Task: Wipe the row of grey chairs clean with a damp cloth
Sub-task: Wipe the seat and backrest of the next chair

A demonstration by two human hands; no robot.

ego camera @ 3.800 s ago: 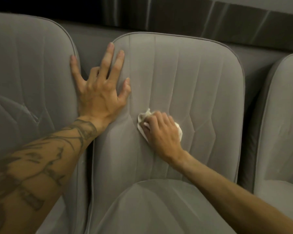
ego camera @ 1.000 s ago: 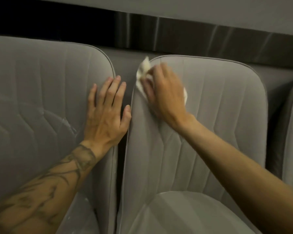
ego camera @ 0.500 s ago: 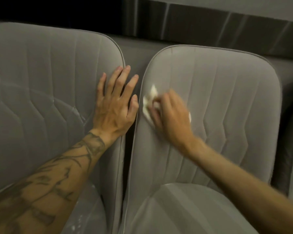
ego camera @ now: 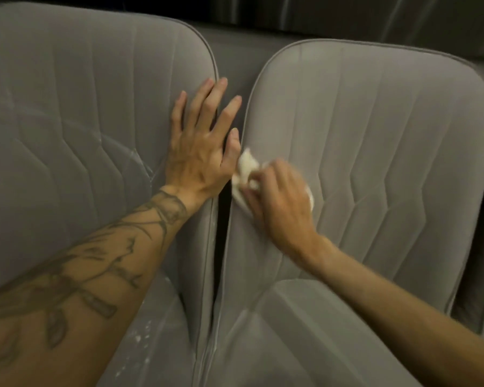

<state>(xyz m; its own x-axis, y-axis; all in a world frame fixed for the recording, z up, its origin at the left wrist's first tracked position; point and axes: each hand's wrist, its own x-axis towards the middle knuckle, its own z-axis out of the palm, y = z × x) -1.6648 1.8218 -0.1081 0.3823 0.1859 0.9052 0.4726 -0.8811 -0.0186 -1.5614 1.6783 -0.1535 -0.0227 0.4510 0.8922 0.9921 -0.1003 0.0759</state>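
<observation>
Now R hand [ego camera: 280, 202] grips wadded cloth [ego camera: 245, 169], tip up-left; L hand [ego camera: 201, 152] splayed flat on L chair [ego camera: 67, 107].

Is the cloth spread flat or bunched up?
Bunched up: the cloth is a small wad gripped by the right hand against the chair; only its crumpled edges show.

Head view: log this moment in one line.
step: wipe | right hand: grips cloth at right chair edge | left hand: flat on left chair
</observation>
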